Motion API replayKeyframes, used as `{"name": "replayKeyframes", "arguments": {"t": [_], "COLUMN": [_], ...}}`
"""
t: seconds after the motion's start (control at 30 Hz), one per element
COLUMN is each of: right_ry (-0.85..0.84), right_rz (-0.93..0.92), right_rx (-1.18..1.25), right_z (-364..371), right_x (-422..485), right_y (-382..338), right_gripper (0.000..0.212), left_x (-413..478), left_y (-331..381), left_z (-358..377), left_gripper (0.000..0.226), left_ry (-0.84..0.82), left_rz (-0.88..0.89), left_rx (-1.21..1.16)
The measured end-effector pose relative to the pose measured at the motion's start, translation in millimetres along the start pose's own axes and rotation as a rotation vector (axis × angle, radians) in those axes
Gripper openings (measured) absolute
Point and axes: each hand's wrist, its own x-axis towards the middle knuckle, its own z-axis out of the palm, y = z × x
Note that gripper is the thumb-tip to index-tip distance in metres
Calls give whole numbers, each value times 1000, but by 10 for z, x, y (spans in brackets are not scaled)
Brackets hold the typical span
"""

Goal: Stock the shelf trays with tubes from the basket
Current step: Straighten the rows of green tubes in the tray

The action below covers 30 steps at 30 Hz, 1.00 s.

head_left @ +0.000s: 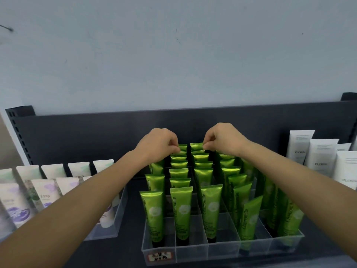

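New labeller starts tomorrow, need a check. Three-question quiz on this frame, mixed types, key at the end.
1. True or false: the left hand and the right hand each pinch the top of one of the green tubes.
2. Where in the tray are the hands working? A: front row. B: back rows. C: outside it.
3. Fill in: the right-side tubes are ___ in colour.

Key: 1 true; 2 B; 3 white.
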Motion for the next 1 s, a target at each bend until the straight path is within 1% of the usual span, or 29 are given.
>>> {"name": "replayKeyframes", "arguments": {"t": [0.07,0.17,0.23,0.3,0.47,0.53,0.6,0.63,0.7,0.77,0.8,0.83,0.93,1.0], "right_ry": [-18,-92,-104,-97,-80,-97,-125,-118,-38,55,65,47,-78,-102], "right_rz": [-9,4,4,-2,4,9,11,10,6,7,7,2,3,9], "right_rx": [-67,-122,-153,-152,-99,-77,-59,-44,-18,-11,-23,-50,-131,-153], "right_z": [63,178,222,243,260,231,172,138,81,67,79,101,205,255], "right_x": [52,94,121,143,166,162,149,148,168,213,237,261,315,350], "right_y": [23,58,66,62,84,97,91,86,75,79,83,89,128,161], "right_gripper": [8,7,6,5,4,5,6,7,10,10,9,8,6,9], "left_x": [31,55,51,50,78,94,113,126,164,218,244,265,306,313], "left_y": [-36,-91,-104,-114,-133,-137,-142,-148,-154,-166,-177,-192,-243,-256], "left_z": [19,68,101,135,153,150,139,133,116,106,108,112,157,190], "left_gripper": [10,9,9,8,4,8,19,23,25,19,16,14,13,11], "left_ry": [-3,-58,-92,-110,-85,-110,-121,-100,-24,27,26,10,-78,-108], "left_rz": [-10,-26,-22,-17,-8,-16,-32,-37,-35,-33,-35,-38,-53,-48], "left_rx": [13,-1,-8,-1,16,14,5,-6,-18,-18,-14,-7,0,2]}}
